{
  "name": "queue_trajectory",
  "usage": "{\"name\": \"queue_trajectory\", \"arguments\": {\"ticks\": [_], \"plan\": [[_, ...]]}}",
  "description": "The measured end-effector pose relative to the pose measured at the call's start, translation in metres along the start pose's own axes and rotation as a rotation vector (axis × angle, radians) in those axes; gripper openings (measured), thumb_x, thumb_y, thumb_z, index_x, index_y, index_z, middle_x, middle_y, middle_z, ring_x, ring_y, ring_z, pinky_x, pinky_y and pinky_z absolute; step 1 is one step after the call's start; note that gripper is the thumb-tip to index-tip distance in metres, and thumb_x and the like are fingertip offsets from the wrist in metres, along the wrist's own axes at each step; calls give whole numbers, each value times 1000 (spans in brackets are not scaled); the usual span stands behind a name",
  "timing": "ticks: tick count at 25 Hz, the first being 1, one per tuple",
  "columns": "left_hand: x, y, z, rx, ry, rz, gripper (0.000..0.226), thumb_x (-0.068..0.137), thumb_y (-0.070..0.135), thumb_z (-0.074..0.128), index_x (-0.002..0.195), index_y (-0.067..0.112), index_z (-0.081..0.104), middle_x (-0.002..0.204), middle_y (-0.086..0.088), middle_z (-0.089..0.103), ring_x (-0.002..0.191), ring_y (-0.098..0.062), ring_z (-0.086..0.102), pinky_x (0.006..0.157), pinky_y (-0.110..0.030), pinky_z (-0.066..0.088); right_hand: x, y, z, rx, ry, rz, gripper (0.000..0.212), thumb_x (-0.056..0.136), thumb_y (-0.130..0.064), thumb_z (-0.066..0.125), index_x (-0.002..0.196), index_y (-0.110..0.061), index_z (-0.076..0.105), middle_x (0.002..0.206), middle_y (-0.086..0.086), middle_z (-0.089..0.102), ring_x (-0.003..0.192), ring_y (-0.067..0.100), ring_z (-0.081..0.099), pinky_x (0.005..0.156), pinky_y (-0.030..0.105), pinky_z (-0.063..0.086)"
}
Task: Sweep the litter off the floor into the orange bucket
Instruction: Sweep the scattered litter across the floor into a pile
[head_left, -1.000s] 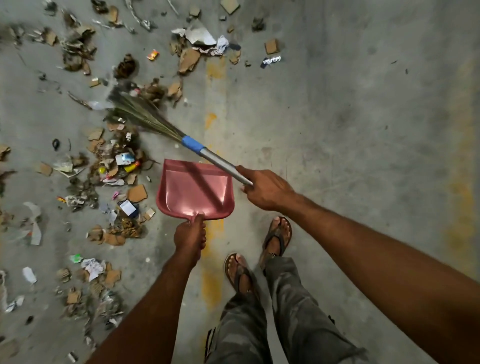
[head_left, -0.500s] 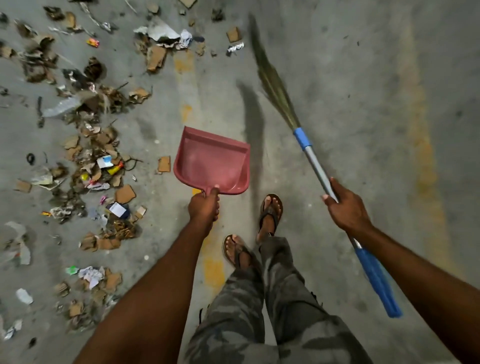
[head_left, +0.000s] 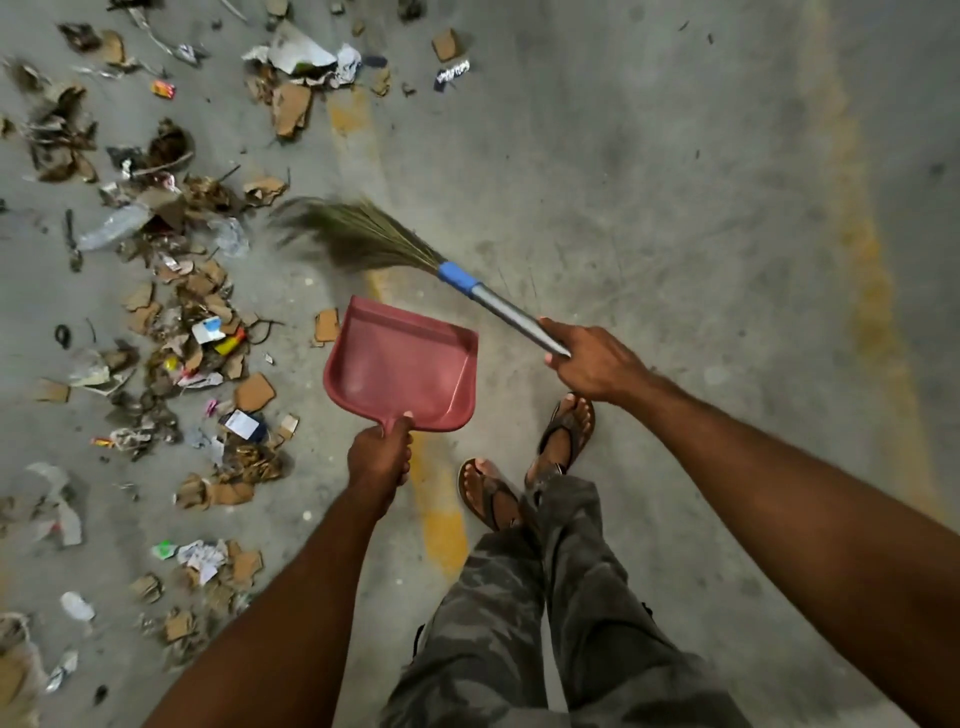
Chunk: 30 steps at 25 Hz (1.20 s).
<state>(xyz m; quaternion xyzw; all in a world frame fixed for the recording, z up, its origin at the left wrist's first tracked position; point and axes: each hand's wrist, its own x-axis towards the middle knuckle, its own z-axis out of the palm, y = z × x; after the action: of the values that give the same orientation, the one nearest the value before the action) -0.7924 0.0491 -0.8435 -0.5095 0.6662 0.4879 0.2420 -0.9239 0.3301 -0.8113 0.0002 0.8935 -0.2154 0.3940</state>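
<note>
Head camera looks down at a grey concrete floor (head_left: 675, 208). The left hand (head_left: 382, 452) is curled round the short handle of a red plastic dustpan (head_left: 400, 364), whose open mouth faces away from the person and slightly left. The right hand (head_left: 592, 364) grips the silver metal shaft of a grass-bristled broom with a blue collar (head_left: 457, 276). Its blurred bristles fan out to the left, beyond the dustpan's far edge. Scattered litter of torn cardboard, paper scraps and wrappers (head_left: 197, 332) covers the floor to the left of the dustpan. One small cardboard piece (head_left: 326, 326) lies just beside the pan's left corner. Sandalled feet (head_left: 566, 431) and camouflage trousers (head_left: 519, 623) stand beside a worn yellow painted line (head_left: 441, 519).
</note>
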Motion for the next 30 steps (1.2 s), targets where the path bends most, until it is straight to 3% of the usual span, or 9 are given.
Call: {"name": "queue_trajectory", "arguments": {"ticks": [6, 9, 11, 13, 15, 20, 23, 25, 30], "plan": [[7, 64, 19, -40, -12, 82, 39, 96, 39, 69, 76, 5, 66, 57, -7, 56, 40, -17, 46, 39, -22, 36, -19, 33, -24, 354, 305, 164, 58, 99, -33, 61, 154, -35, 44, 137, 9, 65, 118, 32, 64, 93, 33, 50], [9, 105, 51, -37, -70, 123, 38, 96, 39, 69, 75, 7, 64, 55, -4, 54, 38, -15, 45, 39, -22, 34, -23, 80, -55, 349, 451, 363, 56, 96, -26, 60, 151, -27, 48, 125, 17, 70, 107, 40, 67, 92, 43, 56], [12, 128, 79, -43, -102, 135, 38, 97, 38, 68, 75, 8, 64, 56, -5, 53, 38, -14, 44, 38, -21, 34, -2, 108, -86, 343, 427, 492, 53, 85, -26, 57, 138, -21, 58, 112, 21, 72, 95, 43, 69, 85, 47, 59], [16, 147, 103, -60, -106, 123, 37, 98, 36, 68, 76, 8, 62, 56, -6, 52, 38, -14, 43, 37, -20, 32, 30, 129, -112, 359, 324, 565, 44, 71, -27, 52, 112, -18, 65, 96, 21, 72, 82, 42, 70, 76, 49, 62], [23, 166, 125, -50, -122, 102, 38, 98, 37, 68, 75, 7, 62, 56, -5, 52, 39, -15, 43, 38, -18, 31, 60, 127, -130, 303, 217, 521, 38, 73, -22, 55, 109, -19, 66, 88, 17, 71, 76, 40, 71, 71, 46, 63], [36, 206, 147, -46, -55, 76, 39, 98, 38, 68, 77, 6, 63, 55, -5, 52, 38, -14, 43, 38, -20, 32, 125, 61, -165, 230, 12, 121, 53, 86, -17, 63, 136, -34, 62, 98, 11, 74, 74, 29, 70, 57, 27, 54], [39, 224, 141, -28, -4, 45, 39, 97, 40, 68, 78, 6, 63, 57, -6, 53, 40, -17, 44, 40, -22, 34, 134, 37, -181, 177, 29, -17, 60, 91, -24, 63, 147, -39, 51, 132, 10, 68, 113, 33, 67, 90, 35, 56], [40, 234, 135, -26, 5, 45, 41, 97, 40, 68, 77, 5, 65, 56, -5, 54, 42, -17, 46, 41, -23, 35, 128, 39, -188, 188, 77, -26, 62, 94, -28, 63, 152, -38, 45, 140, 9, 63, 124, 33, 62, 99, 37, 52], [47, 262, 134, -67, -2, 47, 41, 97, 40, 69, 80, 3, 65, 59, -7, 54, 41, -16, 45, 39, -23, 34, 121, 89, -208, 331, 356, 224, 59, 96, -32, 62, 152, -38, 45, 131, 10, 69, 114, 34, 67, 93, 37, 54]]}}
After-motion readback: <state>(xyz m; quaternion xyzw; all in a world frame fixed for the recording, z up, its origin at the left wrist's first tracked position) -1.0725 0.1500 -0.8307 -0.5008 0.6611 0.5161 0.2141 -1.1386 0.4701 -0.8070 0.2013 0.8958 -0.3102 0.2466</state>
